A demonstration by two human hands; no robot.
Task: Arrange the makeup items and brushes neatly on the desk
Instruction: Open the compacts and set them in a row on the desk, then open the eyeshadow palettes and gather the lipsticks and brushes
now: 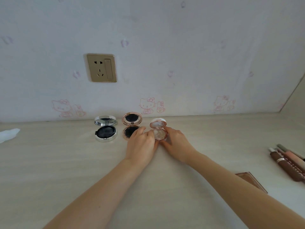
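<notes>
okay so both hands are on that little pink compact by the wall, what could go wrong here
1. The left hand lies over the rose-gold compact next door; a nudge may push it out of line.
2. The small pink compact is open, gripped by both hands including the right hand; its lid could snap shut or the powder could spill.

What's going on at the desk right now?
A person is lining up open compacts along the wall. Both hands, left and right, hold the small pink compact at its sides, placing it at the right end of the row. Left of it sit a rose-gold compact and a silver compact, both open. Brushes wait at the desk's right edge.
</notes>
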